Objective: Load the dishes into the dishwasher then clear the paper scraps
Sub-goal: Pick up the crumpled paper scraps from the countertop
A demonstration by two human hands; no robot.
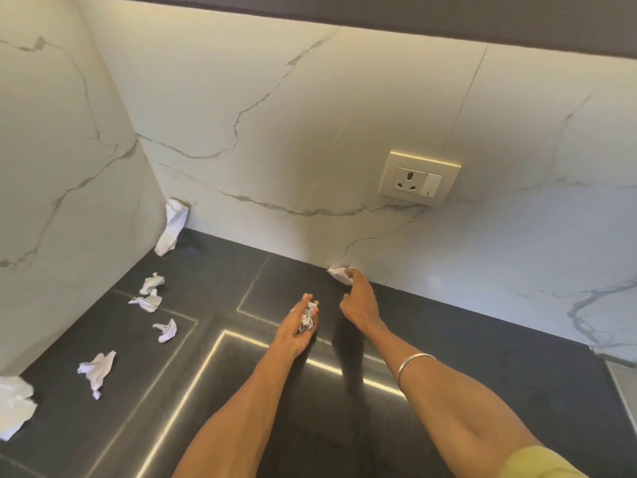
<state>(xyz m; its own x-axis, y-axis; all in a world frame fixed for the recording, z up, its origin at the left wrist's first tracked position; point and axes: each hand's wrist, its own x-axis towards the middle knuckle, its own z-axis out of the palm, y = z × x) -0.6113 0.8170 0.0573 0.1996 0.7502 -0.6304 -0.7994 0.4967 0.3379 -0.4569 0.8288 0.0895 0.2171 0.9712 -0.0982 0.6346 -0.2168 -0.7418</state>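
My left hand (299,327) is cupped palm-up over the dark countertop (241,426), holding a small wad of crumpled paper scraps (306,319). My right hand (360,303) reaches to the back wall, its fingertips on a white paper scrap (339,273) that lies where counter meets wall. Several more crumpled white scraps lie along the left: one in the back corner (171,226), a pair (149,293) below it, one (167,330) nearer, one (97,370) at the front left and a large one (13,405) at the left edge. No dishes or dishwasher are in view.
White marble-look walls close the counter at the back and left. A wall socket with a switch (418,178) sits above and right of my right hand. A dark cabinet underside (379,12) runs overhead. A light ledge (620,370) borders the counter at the far right.
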